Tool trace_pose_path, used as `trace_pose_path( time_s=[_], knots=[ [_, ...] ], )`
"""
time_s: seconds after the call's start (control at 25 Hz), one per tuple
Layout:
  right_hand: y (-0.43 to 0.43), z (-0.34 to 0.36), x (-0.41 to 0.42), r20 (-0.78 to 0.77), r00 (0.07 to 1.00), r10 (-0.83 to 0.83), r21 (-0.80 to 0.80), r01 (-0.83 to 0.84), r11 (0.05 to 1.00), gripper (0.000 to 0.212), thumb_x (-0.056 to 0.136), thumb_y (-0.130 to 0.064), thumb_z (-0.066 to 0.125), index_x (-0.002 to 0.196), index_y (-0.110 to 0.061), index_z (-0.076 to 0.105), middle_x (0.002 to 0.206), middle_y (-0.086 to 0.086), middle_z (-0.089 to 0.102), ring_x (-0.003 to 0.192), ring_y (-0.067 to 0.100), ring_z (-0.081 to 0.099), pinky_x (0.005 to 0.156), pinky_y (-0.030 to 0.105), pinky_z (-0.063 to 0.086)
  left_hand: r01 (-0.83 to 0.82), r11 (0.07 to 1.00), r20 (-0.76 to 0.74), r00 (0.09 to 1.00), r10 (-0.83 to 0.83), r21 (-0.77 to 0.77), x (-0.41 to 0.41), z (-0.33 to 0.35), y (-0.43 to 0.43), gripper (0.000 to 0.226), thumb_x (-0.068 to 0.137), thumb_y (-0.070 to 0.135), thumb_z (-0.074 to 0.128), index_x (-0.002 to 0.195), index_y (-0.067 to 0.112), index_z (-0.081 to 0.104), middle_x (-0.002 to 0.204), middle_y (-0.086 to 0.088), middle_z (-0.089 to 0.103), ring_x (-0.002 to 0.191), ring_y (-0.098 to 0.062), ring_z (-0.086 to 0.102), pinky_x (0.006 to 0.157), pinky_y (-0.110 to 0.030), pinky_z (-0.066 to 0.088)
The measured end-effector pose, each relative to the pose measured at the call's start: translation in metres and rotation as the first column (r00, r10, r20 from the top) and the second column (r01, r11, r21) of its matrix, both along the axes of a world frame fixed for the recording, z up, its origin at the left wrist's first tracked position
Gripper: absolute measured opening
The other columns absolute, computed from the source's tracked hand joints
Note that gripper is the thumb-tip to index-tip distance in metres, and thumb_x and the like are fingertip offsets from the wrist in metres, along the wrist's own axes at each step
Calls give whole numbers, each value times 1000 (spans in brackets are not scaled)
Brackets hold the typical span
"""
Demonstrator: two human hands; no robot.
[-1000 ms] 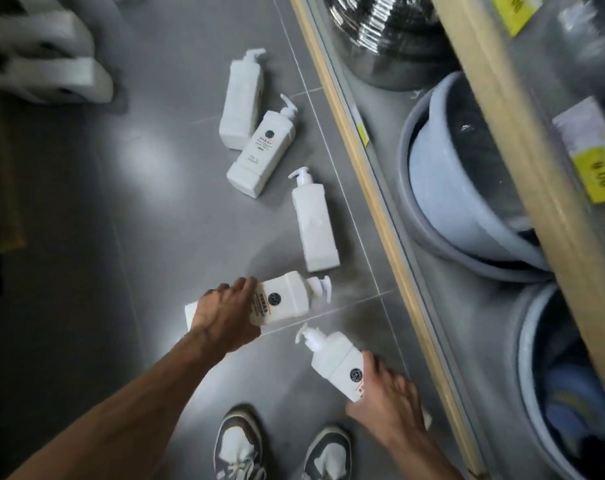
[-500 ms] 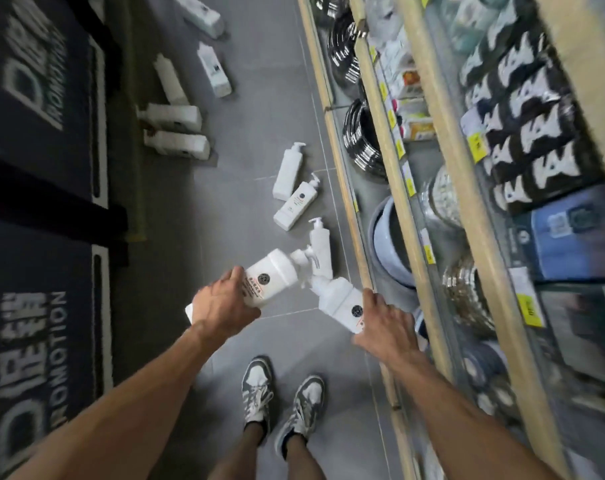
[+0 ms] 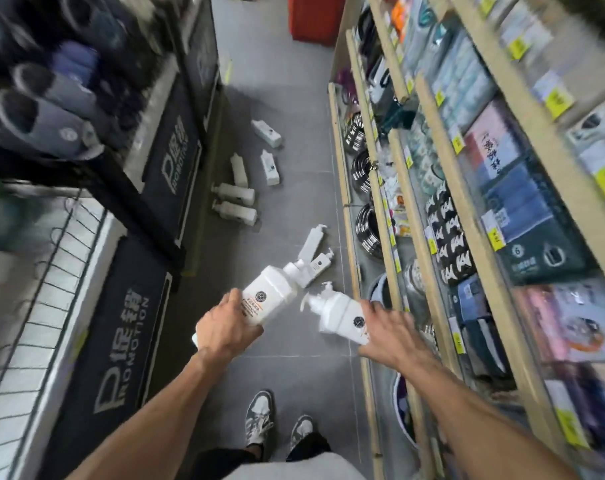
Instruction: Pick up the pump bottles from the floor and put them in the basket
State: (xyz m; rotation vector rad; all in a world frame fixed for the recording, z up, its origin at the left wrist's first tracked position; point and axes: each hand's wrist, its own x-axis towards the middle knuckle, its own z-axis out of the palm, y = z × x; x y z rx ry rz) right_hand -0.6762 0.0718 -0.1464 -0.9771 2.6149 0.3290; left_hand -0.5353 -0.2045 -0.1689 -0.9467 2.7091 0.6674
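Fingers [image 3: 247, 336] of the left hand [image 3: 221, 336] are curled round the lower half of a white pump bottle [image 3: 266, 299] and grip it. The bottle is off the floor [image 3: 294, 375], tilted, with its pump pointing up the aisle. It is held well out from the shelves [image 3: 429, 209].

The right hand [image 3: 391, 332] holds a second pump bottle [image 3: 342, 315] by its base, with the thumb below and the fingers [image 3: 375, 306] over the top. Motion blur hides how tightly they close. This bottle is also in the air. It is the nearer of the two to the shelves, and its pump points away from them. The two held bottles are just beside each other and not touching.

More white bottles lie on the floor. A pair [image 3: 313, 251] lies close to the foot of the shelves, partly hidden behind the left hand's bottle. A looser group of five [image 3: 238, 199] lies farther along the aisle, on the side away from the shelves.

A red bin [image 3: 315, 19] stands at the far end of the shelves, but I cannot tell if it is the basket.

The person's grey-and-white shoes [image 3: 259, 417] stand on the floor tiles, out from the shelves. Opposite the shelves stands a black display stand [image 3: 131, 323] with grey slippers [image 3: 34, 109] above it.
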Motion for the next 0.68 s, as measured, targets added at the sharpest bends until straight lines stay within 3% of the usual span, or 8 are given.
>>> trace_pose_path(
  time_s=[0.2,0.36,0.68],
  knots=[
    [-8,37,13,-21,994,107,-49,-108,993,77,75,-49,67,135,-14,34,117,2,61,88,23,67,79,38,56,-145,989,-65,988,143,-35,57,38,-7,44,68,49,66,93,26,38,98,7,60,82,-28,64,63,-36,43],
    [-13,49,19,1,986,168,-87,-168,982,76,71,-56,61,130,-19,33,119,1,61,93,27,66,84,40,53,-300,953,-103,950,294,-41,93,56,5,43,66,48,65,89,25,37,87,6,57,76,-26,61,66,-38,52],
    [-36,70,24,-74,912,403,-163,-410,897,68,68,-53,69,119,-18,40,116,5,63,96,35,68,71,39,42,-533,844,-169,839,517,-62,147,93,66,47,67,41,75,96,23,42,87,3,60,73,-22,57,64,-36,49]
  ],
)
